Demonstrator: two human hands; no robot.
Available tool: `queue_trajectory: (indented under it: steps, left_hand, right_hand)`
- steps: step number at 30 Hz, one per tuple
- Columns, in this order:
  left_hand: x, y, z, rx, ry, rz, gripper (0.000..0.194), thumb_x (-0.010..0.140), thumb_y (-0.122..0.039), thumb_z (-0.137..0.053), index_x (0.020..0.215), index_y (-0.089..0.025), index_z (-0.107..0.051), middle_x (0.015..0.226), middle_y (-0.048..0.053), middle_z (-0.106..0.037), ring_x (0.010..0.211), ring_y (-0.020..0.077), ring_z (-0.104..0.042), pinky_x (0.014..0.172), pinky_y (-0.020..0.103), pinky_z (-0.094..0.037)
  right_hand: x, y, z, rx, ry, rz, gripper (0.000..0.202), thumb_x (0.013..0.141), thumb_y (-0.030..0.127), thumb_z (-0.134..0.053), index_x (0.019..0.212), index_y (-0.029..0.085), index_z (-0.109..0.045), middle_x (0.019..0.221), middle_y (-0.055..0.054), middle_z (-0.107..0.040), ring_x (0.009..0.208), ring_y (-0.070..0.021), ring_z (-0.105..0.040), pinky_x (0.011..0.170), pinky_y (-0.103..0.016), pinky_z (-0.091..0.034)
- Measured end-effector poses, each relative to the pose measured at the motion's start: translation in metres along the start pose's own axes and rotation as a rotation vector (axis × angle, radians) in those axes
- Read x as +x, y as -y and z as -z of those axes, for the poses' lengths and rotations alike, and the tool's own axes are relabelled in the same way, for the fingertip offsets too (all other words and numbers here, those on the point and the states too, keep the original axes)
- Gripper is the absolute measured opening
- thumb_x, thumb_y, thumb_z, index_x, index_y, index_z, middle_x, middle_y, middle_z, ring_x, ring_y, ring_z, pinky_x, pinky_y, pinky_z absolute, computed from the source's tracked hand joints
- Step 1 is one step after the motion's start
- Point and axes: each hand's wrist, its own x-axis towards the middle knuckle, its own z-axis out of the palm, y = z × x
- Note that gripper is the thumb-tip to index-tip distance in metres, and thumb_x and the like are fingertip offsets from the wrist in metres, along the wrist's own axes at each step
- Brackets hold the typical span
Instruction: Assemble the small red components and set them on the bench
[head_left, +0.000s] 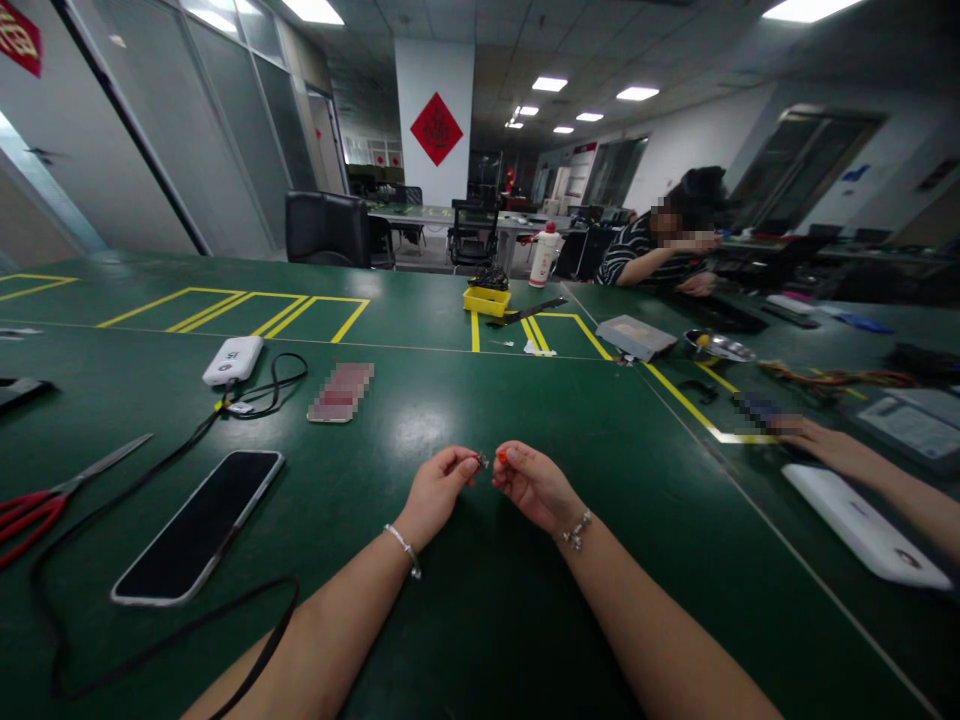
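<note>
Over the green table (405, 390), my left hand (442, 487) pinches a tiny dark, metallic-looking piece (482, 460) at its fingertips; its exact kind is too small to tell. My right hand (534, 487) is closed on a small orange piece (502, 455), held between thumb and index finger. A narrow gap separates the two sets of fingertips. Both wrists wear silver bracelets. To the left of my hands lie a black-screened phone (201, 525) and a pinkish card-like item (341, 392), partly blurred out.
Red-handled scissors (67, 490), a white power bank (234, 360) and its black cable (150, 470) lie left. Ahead are a yellow tray (486, 301) and a white bottle (545, 255). On the right, another person's hand (817, 440) reaches in near a white device (862, 525). A person (660, 240) sits across.
</note>
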Motion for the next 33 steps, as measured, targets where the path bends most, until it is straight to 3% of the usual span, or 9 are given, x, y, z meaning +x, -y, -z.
queue_trajectory:
  steps: [3,8,16,23,29,33]
  left_hand:
    - [0.0,0.0,0.0,0.003,0.012,0.005,0.012,0.071,-0.028,-0.055,0.07,-0.016,-0.057,0.06,-0.003,-0.054,0.056,0.0099,-0.048,0.058,0.023,-0.038]
    - [0.0,0.002,0.002,0.022,0.024,-0.007,0.017,0.073,-0.03,-0.052,0.066,-0.016,-0.055,0.059,-0.002,-0.053,0.057,0.0106,-0.047,0.059,0.024,-0.038]
    - [0.001,0.005,0.004,0.053,0.039,-0.016,0.022,0.073,-0.035,-0.052,0.063,-0.016,-0.054,0.055,-0.003,-0.051,0.055,0.0107,-0.047,0.058,0.024,-0.037]
    - [-0.001,0.007,0.001,0.028,-0.021,0.07,0.024,0.071,-0.038,-0.054,0.063,-0.016,-0.054,0.053,-0.003,-0.053,0.049,0.0095,-0.046,0.051,0.022,-0.035]
    - [-0.004,0.012,-0.009,-0.203,-0.121,0.194,0.032,0.068,-0.046,-0.057,0.064,-0.014,-0.053,0.053,-0.002,-0.052,0.043,0.0063,-0.041,0.043,0.019,-0.029]
    - [-0.005,0.012,-0.012,-0.42,-0.137,0.259,0.034,0.064,-0.046,-0.061,0.067,-0.013,-0.053,0.057,0.0,-0.054,0.049,0.0074,-0.048,0.045,0.018,-0.031]
  right_hand:
    - [-0.001,-0.001,-0.004,-0.085,-0.031,0.059,0.014,0.067,0.028,-0.066,0.074,0.017,-0.059,0.064,0.001,-0.06,0.057,-0.0077,-0.053,0.06,-0.022,-0.042]
    - [-0.002,0.0,-0.01,-0.341,-0.116,0.279,0.016,0.063,0.023,-0.069,0.076,0.019,-0.061,0.072,0.001,-0.062,0.065,-0.0101,-0.054,0.065,-0.025,-0.043]
    - [-0.004,-0.003,-0.015,-0.627,-0.205,0.387,0.008,0.064,0.022,-0.065,0.072,0.023,-0.066,0.073,0.0,-0.064,0.069,-0.0149,-0.058,0.068,-0.03,-0.045]
    - [-0.005,-0.009,-0.022,-0.702,-0.29,0.429,0.012,0.065,0.022,-0.064,0.076,0.024,-0.069,0.077,-0.001,-0.066,0.074,-0.0166,-0.058,0.073,-0.033,-0.046]
    - [-0.006,-0.019,-0.028,-0.704,-0.292,0.451,0.019,0.072,0.025,-0.059,0.088,0.027,-0.067,0.095,-0.002,-0.066,0.092,-0.0189,-0.057,0.089,-0.037,-0.04]
    - [-0.003,-0.023,-0.025,-0.706,-0.246,0.446,0.027,0.07,0.023,-0.06,0.096,0.028,-0.065,0.099,-0.002,-0.064,0.092,-0.0189,-0.057,0.087,-0.037,-0.042]
